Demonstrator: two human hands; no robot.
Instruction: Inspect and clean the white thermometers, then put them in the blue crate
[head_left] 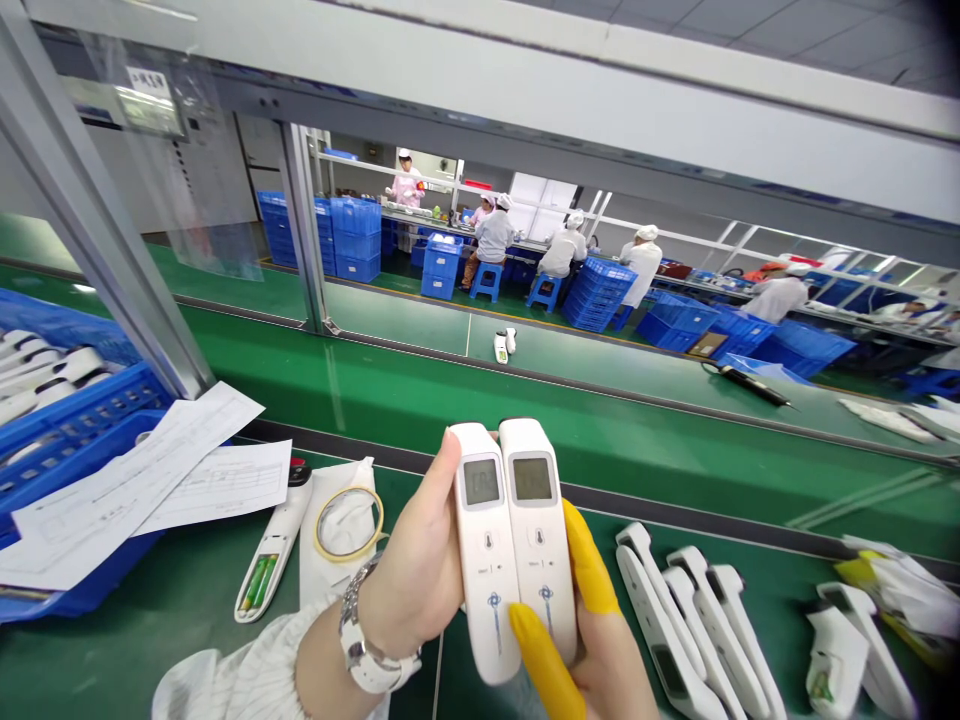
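Observation:
Two white infrared thermometers stand side by side, touching, with their small grey screens facing me. My left hand [420,575] is closed on the edge of the left thermometer [482,550], its thumb along the upper side. The right thermometer [536,560] rests in my right hand [604,640], which wears yellow finger covers. My right thumb reaches across to the lower part of the left thermometer. Faint marks show on the left screen, but I cannot read them. The backs of both thermometers are hidden.
Several white thermometers [697,620] lie at right, near another with its battery bay showing [836,660]. At left are a thermometer with green batteries [266,560], a tape roll [349,524], papers [157,480] and a blue crate [112,410]. A screwdriver [750,385] lies beyond; people work behind.

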